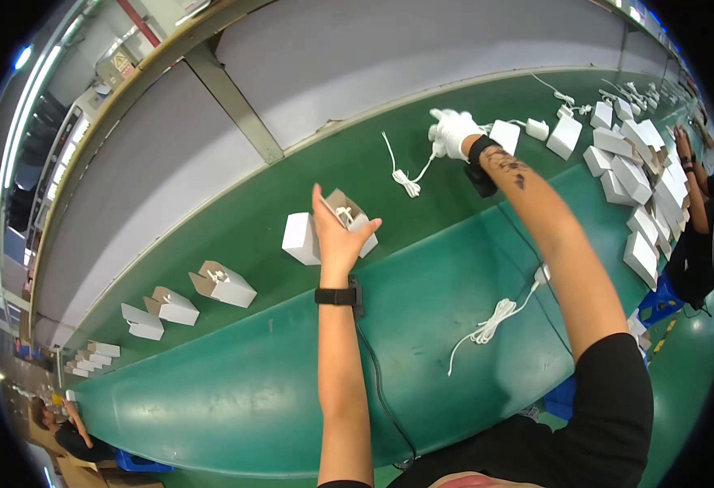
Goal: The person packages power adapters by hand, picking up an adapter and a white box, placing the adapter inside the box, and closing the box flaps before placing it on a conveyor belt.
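Observation:
My bare left hand (341, 237) straddles an open white box (363, 220), thumb on its right and fingers on its left, gripping it. Inside the box's brown interior a white coiled cable (344, 215) shows. Just left of that hand stands another white box (300, 237). My right hand (454, 132), in a white glove, is farther off to the right, its fingers closed around the end of a white charger cable. The cable's tied bundle (407, 184) rests on the green belt, its loose end stretching away from me. What the gloved fingers cover is hidden.
Several open boxes (228, 286) line the belt (267, 191) at left. On the nearer green surface (251, 378) lies another bundled cable (495, 320). White boxes (629, 175) pile up at right, near a co-worker's arms (693, 183). Another person (76, 431) is far left.

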